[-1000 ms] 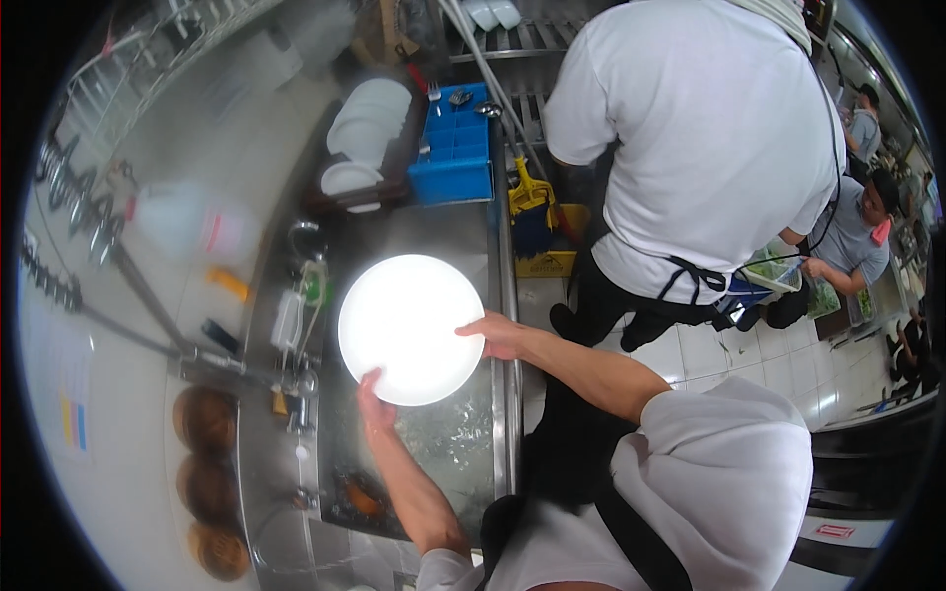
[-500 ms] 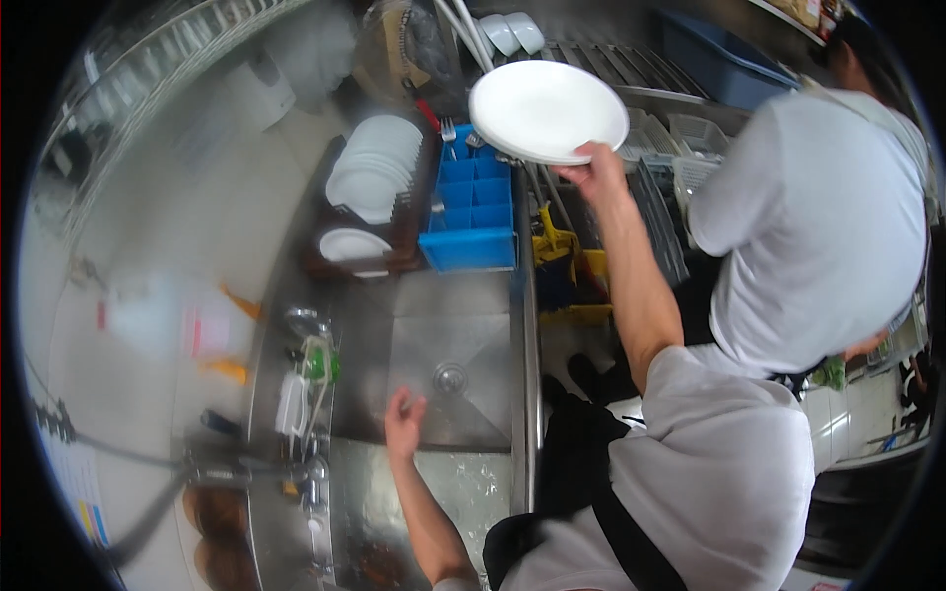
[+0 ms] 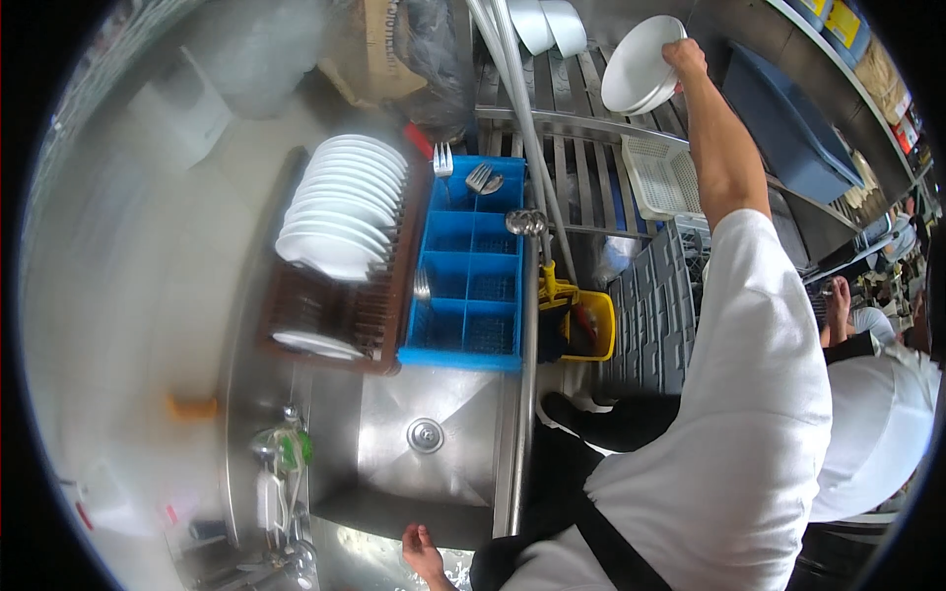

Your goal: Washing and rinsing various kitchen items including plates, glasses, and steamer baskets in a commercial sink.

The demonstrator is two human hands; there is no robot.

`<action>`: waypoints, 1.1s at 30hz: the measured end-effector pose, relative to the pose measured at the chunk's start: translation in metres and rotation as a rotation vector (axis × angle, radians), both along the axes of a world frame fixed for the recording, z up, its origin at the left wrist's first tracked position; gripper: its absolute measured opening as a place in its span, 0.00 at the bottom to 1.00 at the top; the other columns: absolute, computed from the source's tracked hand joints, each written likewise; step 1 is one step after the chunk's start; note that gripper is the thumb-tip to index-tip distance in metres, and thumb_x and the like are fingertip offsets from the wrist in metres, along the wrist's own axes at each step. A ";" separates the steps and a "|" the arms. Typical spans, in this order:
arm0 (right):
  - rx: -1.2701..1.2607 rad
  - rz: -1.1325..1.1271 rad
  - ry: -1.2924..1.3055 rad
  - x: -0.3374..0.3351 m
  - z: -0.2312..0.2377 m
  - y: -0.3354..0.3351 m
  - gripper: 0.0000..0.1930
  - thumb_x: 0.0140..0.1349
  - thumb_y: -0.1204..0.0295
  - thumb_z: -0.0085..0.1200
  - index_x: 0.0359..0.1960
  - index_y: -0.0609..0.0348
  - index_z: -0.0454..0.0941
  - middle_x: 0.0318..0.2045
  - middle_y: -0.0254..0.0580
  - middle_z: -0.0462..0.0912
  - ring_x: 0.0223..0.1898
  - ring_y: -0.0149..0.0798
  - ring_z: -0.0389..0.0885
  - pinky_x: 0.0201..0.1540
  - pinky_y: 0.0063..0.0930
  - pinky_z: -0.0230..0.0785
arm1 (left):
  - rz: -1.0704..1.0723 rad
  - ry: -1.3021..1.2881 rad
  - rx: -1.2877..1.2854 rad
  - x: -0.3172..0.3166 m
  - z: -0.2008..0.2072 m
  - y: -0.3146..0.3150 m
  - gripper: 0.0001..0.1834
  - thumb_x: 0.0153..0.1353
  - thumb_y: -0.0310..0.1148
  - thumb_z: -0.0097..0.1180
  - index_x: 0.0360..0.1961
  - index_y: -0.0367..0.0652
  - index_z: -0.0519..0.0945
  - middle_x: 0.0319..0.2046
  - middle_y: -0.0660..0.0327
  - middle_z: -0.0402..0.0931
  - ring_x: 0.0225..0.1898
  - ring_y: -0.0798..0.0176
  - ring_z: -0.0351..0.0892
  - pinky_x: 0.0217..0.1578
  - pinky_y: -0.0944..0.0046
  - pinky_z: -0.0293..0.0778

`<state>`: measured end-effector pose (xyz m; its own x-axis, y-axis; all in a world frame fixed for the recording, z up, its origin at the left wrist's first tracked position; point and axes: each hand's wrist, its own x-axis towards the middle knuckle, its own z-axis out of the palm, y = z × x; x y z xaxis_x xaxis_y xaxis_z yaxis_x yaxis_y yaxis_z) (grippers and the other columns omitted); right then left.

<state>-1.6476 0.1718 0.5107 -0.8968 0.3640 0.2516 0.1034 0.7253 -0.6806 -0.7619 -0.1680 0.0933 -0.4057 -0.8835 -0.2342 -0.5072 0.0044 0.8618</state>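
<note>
Looking past the white plates [image 3: 335,202] in the brown rack [image 3: 382,337], we find our left hand [image 3: 422,554] empty, fingers loosely apart, over the near sink [image 3: 347,554]. Farther right, beyond the blue cutlery box [image 3: 463,357] and white bowls [image 3: 562,28], a stack of white dishes [image 3: 639,67] tilts over the slatted shelf [image 3: 554,91], clamped at the rim in our right hand [image 3: 687,61]. We judge this step as shelving dishes; the next move seems to call for levelling and lowering them.
</note>
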 end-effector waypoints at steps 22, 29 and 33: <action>-0.160 0.351 -0.275 -0.110 0.075 -0.183 0.14 0.59 0.76 0.47 0.47 0.65 0.74 0.37 0.63 0.81 0.37 0.62 0.81 0.42 0.52 0.75 | 0.082 -0.015 0.011 -0.033 0.001 -0.014 0.21 0.67 0.43 0.60 0.45 0.32 0.79 0.35 0.59 0.79 0.37 0.67 0.76 0.41 0.67 0.73; -0.170 0.536 -0.282 -0.119 0.053 -0.248 0.14 0.58 0.73 0.48 0.45 0.65 0.76 0.36 0.59 0.82 0.34 0.57 0.82 0.38 0.51 0.76 | 0.230 0.002 0.136 -0.024 0.008 0.015 0.22 0.68 0.44 0.60 0.45 0.31 0.78 0.34 0.61 0.77 0.36 0.67 0.75 0.40 0.67 0.73; -0.176 0.611 -0.288 -0.113 0.035 -0.266 0.14 0.58 0.72 0.48 0.43 0.64 0.77 0.36 0.57 0.82 0.32 0.55 0.82 0.36 0.50 0.76 | 0.246 0.029 0.193 -0.031 0.001 0.016 0.21 0.68 0.43 0.59 0.45 0.30 0.78 0.34 0.62 0.77 0.36 0.68 0.75 0.39 0.68 0.73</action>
<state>-1.7602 -0.0947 0.5455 -0.9760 -0.2136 -0.0432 -0.0943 0.5924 -0.8001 -0.7928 -0.1523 0.0945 -0.1942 -0.8963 -0.3986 -0.4477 -0.2806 0.8490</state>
